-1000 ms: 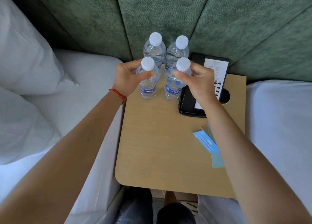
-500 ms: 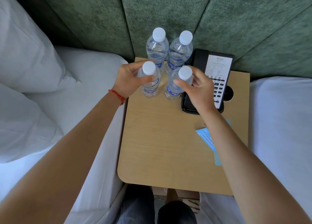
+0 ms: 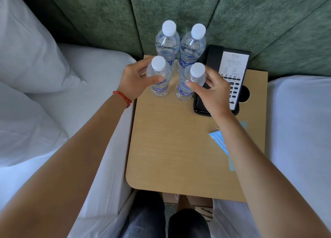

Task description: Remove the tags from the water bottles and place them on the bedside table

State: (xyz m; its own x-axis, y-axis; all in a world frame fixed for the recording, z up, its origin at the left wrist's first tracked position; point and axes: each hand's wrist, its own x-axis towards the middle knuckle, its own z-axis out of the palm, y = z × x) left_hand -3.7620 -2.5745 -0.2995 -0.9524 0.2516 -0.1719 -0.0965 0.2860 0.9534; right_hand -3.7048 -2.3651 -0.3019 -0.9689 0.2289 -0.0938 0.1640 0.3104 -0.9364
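Four water bottles stand at the back of the worktop (image 3: 179, 148). Left hand (image 3: 133, 83) grips the front-left bottle (image 3: 159, 76), right hand (image 3: 213, 92) the front-right bottle (image 3: 189, 80). Full ones probably feel heavyish, thin plastic slick; grip the shoulder below the cap.

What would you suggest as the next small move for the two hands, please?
Probably let go and draw back: the left hand and right hand each hold a front clear plastic bottle standing upright on the wooden bedside table, and blue paper tags lie there.
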